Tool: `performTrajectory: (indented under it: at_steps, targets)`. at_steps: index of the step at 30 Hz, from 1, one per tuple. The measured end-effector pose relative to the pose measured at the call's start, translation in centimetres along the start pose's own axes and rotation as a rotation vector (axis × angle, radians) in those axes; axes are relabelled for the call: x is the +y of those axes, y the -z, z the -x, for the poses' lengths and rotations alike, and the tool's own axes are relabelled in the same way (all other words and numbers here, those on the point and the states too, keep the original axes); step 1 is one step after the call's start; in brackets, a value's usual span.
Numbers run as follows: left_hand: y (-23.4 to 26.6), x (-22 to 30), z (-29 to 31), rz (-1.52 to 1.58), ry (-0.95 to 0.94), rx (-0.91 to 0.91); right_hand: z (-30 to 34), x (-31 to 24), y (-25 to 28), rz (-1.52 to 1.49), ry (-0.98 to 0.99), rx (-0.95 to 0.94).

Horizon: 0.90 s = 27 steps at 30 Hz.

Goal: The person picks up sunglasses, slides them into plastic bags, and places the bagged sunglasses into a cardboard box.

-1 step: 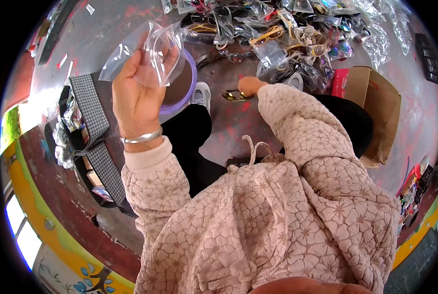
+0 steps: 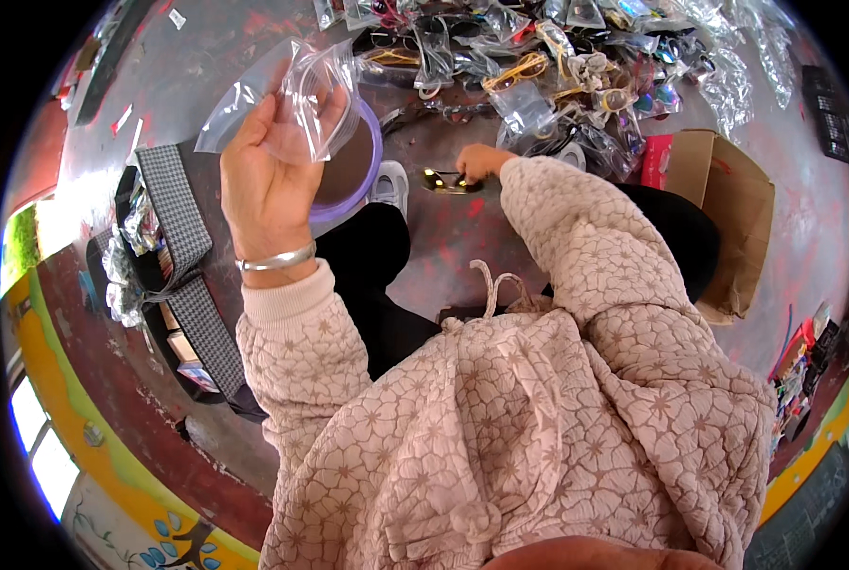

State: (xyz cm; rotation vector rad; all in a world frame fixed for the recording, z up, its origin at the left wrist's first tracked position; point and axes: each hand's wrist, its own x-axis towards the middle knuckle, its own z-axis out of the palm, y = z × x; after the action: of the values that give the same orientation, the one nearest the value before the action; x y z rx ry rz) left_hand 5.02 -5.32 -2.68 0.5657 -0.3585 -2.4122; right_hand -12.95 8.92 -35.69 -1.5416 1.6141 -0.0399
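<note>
The left hand (image 2: 273, 185), a silver bracelet (image 2: 277, 258) at its wrist, is raised and grasps a clear plastic bag (image 2: 315, 100); the thumb lies against the film and the other fingers show through it, partly spread. The right hand (image 2: 483, 163) reaches forward, its fingers bunched on the right end of a pair of sunglasses (image 2: 439, 180) with yellowish, shiny lenses. The sunglasses lie between the person's shoes, either on the red-flecked floor (image 2: 443, 242) or just above it; which of the two cannot be told. Behind the bag is a round purple rim (image 2: 375, 142), near the left shoe (image 2: 389, 190). Ahead of the right hand spreads a pile of eyewear (image 2: 614, 100), much of it in clear wrappers, with a yellow-framed pair (image 2: 519, 72) among it. An open cardboard box (image 2: 743, 214) stands at the right, and a checked case (image 2: 179, 204) at the left.
</note>
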Motion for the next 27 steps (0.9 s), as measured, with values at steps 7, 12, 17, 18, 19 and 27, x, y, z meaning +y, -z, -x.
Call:
performTrajectory:
  at_steps: [7,12,17,18,19,27]
  targets:
    - [-0.7,1.7,0.0,-0.067,-0.132,0.117,4.6,-5.4,17.7,-1.013,0.115,0.222]
    - [-0.8,1.0,-0.5,-0.101,-0.146,0.221,12.9,-11.4,26.1,-0.846,0.245,0.493]
    - [-0.2,-0.5,-1.0,-0.15,-0.093,0.121,18.9,-16.9,26.4,-0.753,0.384,0.685]
    - [-0.6,-0.8,-1.0,-0.157,-0.096,0.113,19.4,-16.9,26.1,-0.773,0.41,0.707]
    - [-1.1,-1.0,-0.9,-0.162,-0.1,0.106,19.5,-17.0,26.0,-0.79,0.426,0.701]
    - [-2.6,-0.2,0.2,-0.151,-0.248,0.021,20.6,-19.4,25.4,-0.966,0.525,0.688]
